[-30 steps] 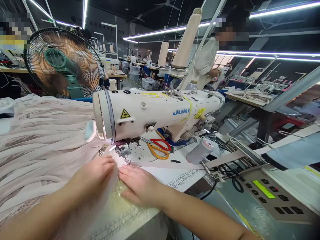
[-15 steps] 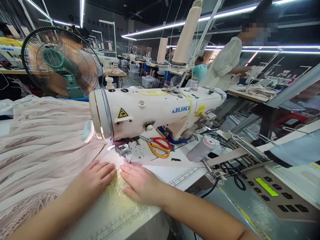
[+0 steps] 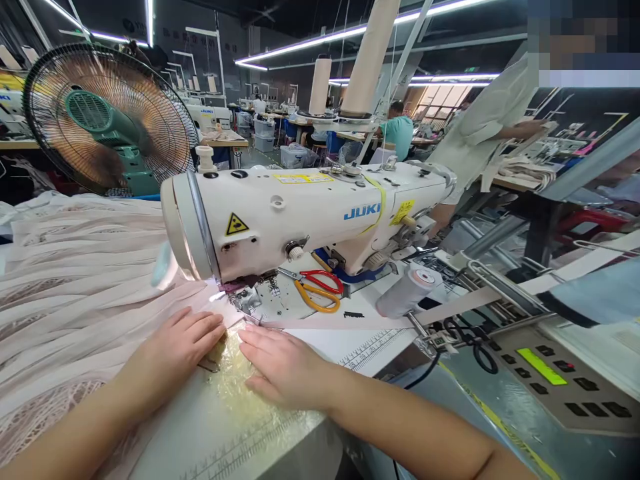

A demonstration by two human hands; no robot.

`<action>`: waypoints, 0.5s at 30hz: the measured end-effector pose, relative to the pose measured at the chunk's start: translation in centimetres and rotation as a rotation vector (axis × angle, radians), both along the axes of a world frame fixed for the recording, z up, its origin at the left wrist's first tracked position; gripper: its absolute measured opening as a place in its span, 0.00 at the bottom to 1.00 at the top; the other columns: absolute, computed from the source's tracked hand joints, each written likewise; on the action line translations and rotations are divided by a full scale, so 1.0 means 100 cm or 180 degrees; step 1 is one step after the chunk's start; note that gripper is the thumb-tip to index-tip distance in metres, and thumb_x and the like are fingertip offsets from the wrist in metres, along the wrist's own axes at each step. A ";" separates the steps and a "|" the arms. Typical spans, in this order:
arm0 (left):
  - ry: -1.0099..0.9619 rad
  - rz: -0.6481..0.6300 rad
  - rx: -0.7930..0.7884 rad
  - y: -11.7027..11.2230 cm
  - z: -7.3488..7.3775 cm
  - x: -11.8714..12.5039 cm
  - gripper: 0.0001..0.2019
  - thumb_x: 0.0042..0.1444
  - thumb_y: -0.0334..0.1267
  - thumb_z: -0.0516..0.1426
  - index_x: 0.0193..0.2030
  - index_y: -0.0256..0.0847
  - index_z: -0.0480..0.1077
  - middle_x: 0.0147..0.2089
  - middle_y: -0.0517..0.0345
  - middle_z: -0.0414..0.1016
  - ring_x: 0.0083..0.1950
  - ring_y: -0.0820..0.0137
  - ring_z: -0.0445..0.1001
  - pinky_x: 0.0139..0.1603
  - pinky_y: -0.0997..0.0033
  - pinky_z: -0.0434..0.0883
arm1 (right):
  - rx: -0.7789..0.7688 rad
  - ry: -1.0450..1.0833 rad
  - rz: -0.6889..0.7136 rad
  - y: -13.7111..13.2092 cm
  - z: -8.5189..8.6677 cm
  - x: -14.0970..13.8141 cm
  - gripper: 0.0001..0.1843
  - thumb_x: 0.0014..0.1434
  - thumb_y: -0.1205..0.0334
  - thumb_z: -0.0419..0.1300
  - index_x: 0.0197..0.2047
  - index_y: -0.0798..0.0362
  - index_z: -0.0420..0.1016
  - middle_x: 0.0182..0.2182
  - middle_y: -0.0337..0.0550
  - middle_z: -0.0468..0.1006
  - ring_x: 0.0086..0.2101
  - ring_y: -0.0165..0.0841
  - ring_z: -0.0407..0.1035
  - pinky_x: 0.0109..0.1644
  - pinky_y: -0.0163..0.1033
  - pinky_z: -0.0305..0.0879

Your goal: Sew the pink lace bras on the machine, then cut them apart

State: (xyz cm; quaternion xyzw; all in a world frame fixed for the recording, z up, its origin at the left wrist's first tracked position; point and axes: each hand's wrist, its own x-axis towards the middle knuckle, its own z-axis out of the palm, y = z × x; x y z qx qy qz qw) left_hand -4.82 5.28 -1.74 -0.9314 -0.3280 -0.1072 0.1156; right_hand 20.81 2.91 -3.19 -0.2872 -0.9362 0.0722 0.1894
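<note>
My left hand (image 3: pixel 180 350) lies flat, fingers stretched, on pale pink fabric (image 3: pixel 85 293) just in front of the presser foot (image 3: pixel 245 303) of a white JUKI sewing machine (image 3: pixel 300 213). My right hand (image 3: pixel 283 367) rests flat beside it on the table, fingers extended toward the needle plate. Between the two hands shows a patch of shiny clear tape (image 3: pixel 233 373) on the table top. Neither hand grips anything. The fabric spreads in folds over the table to the left.
Red and orange scissors (image 3: pixel 317 290) lie under the machine arm, a grey thread cone (image 3: pixel 405 293) on its side to the right. A control panel (image 3: pixel 560 380) sits at right, a green fan (image 3: pixel 107 117) at back left. A person in white stands at back right.
The pink fabric has slid away from under my left hand toward the left, baring more table. Both hands stay flat near the presser foot. The view has shifted slightly left.
</note>
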 end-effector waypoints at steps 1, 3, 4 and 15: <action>0.0031 0.0032 -0.0009 0.002 0.000 -0.001 0.20 0.61 0.27 0.45 0.54 0.45 0.70 0.56 0.53 0.75 0.55 0.62 0.72 0.59 0.53 0.64 | -0.0002 -0.0005 -0.0001 0.000 0.000 0.000 0.25 0.64 0.54 0.54 0.57 0.65 0.68 0.61 0.59 0.66 0.63 0.41 0.57 0.67 0.44 0.53; 0.0074 0.0111 -0.0034 0.005 0.000 -0.002 0.20 0.62 0.27 0.45 0.54 0.45 0.70 0.56 0.53 0.75 0.56 0.62 0.72 0.60 0.52 0.63 | -0.0012 -0.0009 0.0002 0.000 0.001 0.000 0.25 0.63 0.54 0.55 0.56 0.66 0.68 0.61 0.59 0.66 0.62 0.42 0.57 0.67 0.44 0.53; 0.0078 0.0149 -0.0059 0.007 0.000 -0.003 0.19 0.62 0.28 0.45 0.53 0.45 0.71 0.56 0.54 0.75 0.56 0.62 0.71 0.61 0.52 0.63 | -0.0019 -0.0004 0.0006 0.000 0.001 0.000 0.25 0.63 0.54 0.55 0.56 0.65 0.68 0.60 0.59 0.66 0.62 0.42 0.57 0.67 0.44 0.54; 0.0319 0.0361 -0.0087 0.022 0.007 -0.005 0.20 0.62 0.29 0.43 0.52 0.43 0.72 0.55 0.48 0.75 0.54 0.58 0.72 0.58 0.46 0.65 | -0.0030 0.0132 0.0043 0.003 -0.001 0.001 0.23 0.63 0.55 0.54 0.55 0.64 0.70 0.60 0.56 0.68 0.61 0.41 0.59 0.67 0.43 0.54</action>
